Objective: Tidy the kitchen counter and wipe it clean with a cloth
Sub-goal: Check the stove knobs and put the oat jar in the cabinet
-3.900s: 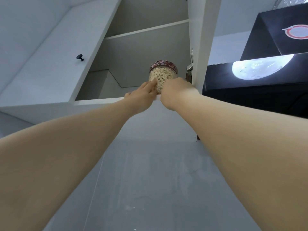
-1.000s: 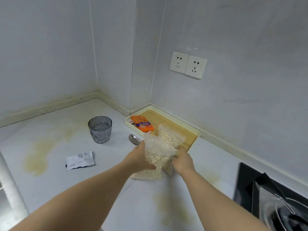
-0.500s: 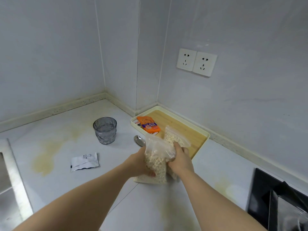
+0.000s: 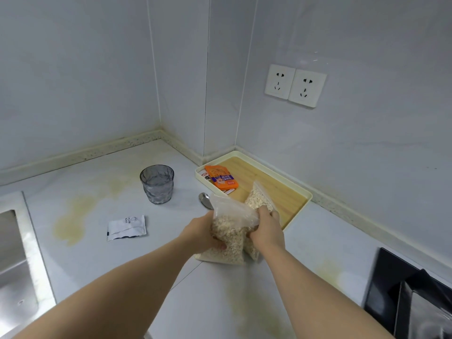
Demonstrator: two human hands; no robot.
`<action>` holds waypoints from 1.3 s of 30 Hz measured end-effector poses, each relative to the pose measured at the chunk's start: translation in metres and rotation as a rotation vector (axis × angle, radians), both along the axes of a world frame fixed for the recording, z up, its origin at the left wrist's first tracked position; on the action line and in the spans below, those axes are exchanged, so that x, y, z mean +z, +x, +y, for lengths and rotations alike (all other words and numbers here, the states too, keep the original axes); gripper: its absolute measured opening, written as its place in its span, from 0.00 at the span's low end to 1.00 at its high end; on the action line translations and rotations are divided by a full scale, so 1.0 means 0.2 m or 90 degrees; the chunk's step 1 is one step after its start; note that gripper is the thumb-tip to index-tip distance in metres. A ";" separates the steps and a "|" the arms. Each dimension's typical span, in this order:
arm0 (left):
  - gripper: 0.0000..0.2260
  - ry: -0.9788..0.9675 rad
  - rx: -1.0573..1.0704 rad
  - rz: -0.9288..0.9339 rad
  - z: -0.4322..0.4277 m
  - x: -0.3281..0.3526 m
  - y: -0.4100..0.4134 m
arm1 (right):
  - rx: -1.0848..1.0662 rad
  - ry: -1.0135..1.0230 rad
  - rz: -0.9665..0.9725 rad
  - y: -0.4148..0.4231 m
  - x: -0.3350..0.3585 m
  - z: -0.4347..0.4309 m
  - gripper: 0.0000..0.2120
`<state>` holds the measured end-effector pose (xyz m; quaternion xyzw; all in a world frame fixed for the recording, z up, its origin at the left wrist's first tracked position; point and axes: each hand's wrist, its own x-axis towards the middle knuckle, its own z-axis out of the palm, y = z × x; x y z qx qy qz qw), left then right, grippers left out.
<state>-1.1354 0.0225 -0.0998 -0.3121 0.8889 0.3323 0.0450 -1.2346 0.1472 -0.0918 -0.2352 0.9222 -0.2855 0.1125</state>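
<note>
Two clear plastic bags of oats stand together at the near corner of a cream-rimmed wooden tray (image 4: 297, 190). My left hand (image 4: 203, 232) grips the front oat bag (image 4: 230, 228) from its left side. My right hand (image 4: 265, 228) grips the rear oat bag (image 4: 260, 198) from the right. An orange snack packet (image 4: 221, 178) lies at the tray's far end. On the stained white counter (image 4: 318, 241) sit a grey glass tumbler (image 4: 157, 184), a metal spoon (image 4: 205, 200) and a small white sachet (image 4: 126, 227).
Yellowish stains (image 4: 73, 216) mark the counter left of the sachet and near its front edge. A steel sink (image 4: 14, 260) borders the left side. A black hob (image 4: 411, 297) fills the lower right. Two wall sockets (image 4: 295, 85) sit above the tray.
Earlier both hands set a jar on the upper cupboard shelf. Since then they have taken hold of the two oat bags at the tray; the view has shifted slightly.
</note>
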 end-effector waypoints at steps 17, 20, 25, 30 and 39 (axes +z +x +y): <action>0.32 -0.040 -0.090 0.223 -0.25 0.62 0.14 | -0.071 -0.157 0.223 0.19 0.56 -0.13 0.09; 0.31 -0.025 -0.083 0.295 -0.35 0.83 0.18 | -0.079 -0.229 0.298 0.26 0.79 -0.18 0.08; 0.34 0.074 -0.119 0.468 -0.44 1.23 0.25 | -0.063 -0.302 0.449 0.37 1.21 -0.21 0.07; 0.33 0.093 -0.123 0.645 -0.46 1.67 0.34 | -0.063 -0.372 0.603 0.49 1.67 -0.21 0.06; 0.24 -0.011 -0.168 0.887 -0.35 2.45 0.52 | -0.041 -0.411 0.845 0.63 2.48 -0.12 0.04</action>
